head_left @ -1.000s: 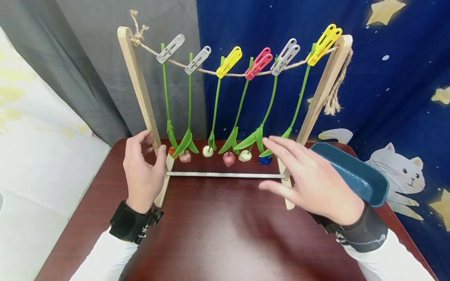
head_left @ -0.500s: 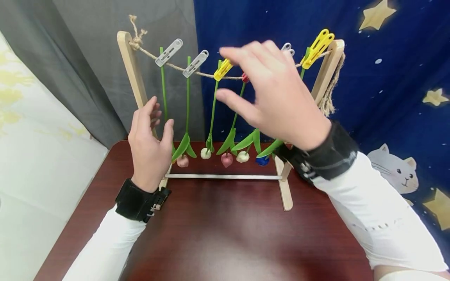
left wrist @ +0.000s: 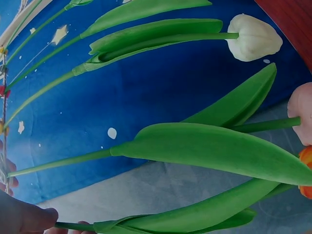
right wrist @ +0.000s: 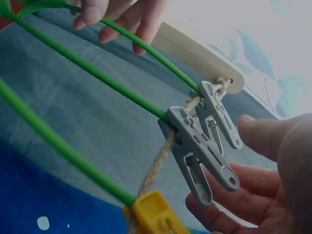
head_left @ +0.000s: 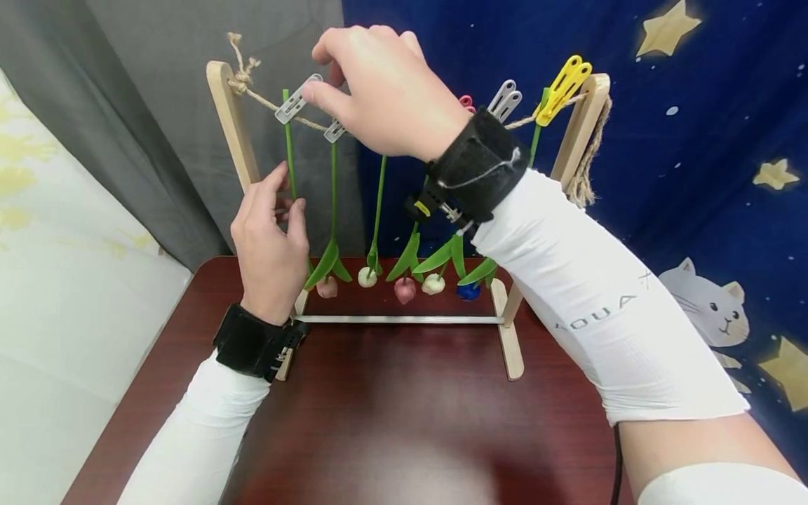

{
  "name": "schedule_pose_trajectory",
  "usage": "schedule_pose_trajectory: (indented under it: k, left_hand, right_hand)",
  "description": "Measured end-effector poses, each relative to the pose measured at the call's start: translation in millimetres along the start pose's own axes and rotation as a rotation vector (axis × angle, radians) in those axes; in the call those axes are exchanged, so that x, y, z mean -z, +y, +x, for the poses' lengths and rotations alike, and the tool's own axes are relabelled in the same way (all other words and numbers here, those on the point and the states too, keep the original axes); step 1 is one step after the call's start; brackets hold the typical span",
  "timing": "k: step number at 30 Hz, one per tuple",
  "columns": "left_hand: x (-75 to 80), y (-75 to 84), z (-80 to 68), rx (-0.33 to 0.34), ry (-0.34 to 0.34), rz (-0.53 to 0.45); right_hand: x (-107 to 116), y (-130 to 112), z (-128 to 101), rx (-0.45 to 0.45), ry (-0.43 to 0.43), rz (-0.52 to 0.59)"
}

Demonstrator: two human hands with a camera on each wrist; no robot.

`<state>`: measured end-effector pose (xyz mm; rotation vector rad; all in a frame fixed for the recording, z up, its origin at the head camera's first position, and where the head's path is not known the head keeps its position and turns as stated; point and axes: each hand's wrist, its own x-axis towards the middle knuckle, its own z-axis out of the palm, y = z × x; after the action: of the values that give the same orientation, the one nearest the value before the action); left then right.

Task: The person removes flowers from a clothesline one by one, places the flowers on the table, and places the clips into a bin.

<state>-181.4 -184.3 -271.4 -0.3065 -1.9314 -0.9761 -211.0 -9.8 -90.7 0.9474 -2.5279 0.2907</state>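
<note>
Grey clothespins up top — right hand [head_left: 379,91] is at the rope [head_left: 309,123], thumb and fingers spread a little around the first grey clothespin [head_left: 297,100], thumb tip touching its tail end. In the right wrist view that peg [right wrist: 219,114] sits clipped on the rope next to the wooden post [right wrist: 195,46], w/ the second grey clothespin [right wrist: 200,151] just beside it; fingers [right wrist: 229,200] curl loosely under both, thumb hovering above. Not squeezing yet, far as I can see — hand part open, holding nothing.

Left hand [head_left: 271,238] lower down, pinching the leftmost tulip stem [head_left: 289,161] btwn thumb and fingers, right by the left post of the wooden rack [head_left: 236,133]. Left wrist view confirms: fingertips [left wrist: 29,219] closed on the green stem [left wrist: 73,226], leaves fanning out to the right.

That tulip hangs head down from the first grey peg, its orange bloom [left wrist: 306,170] low near the rack's foot, mostly hidden behind the left hand in the head view.

Rest of the line: five more tulips dangling upside down, blooms pink [head_left: 327,287], white [head_left: 367,276], pink [head_left: 405,290], white [head_left: 433,283], blue [head_left: 468,290]. Yellow clothespin [head_left: 564,81] at the far right end, a grey one [head_left: 505,100] beside it, pink peg [head_left: 466,102] peeking over the wrist strap. Rack stands on the dark red desk [head_left: 404,421]; star-and-cat blue cloth [head_left: 694,175] behind.
</note>
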Motion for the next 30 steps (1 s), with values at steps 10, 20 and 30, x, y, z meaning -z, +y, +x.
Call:
schedule_pose_trajectory:
  k: [10,20,30]
  left_hand:
    - [-1.7,1.5,-1.5,0.006,0.016,-0.006]
    - [1.9,0.7,-1.4,0.001,0.015,0.000]
    - [14.2,2.8,-7.8,-0.006,0.047,-0.002]
  right_hand:
    - [-5.0,-0.7,7.5,-0.026,-0.030,0.072]
    - [-3.2,0.8,4.0,-0.012,0.068,0.073]
    - [1.0,6.1,-14.7,0.058,0.187,0.047]
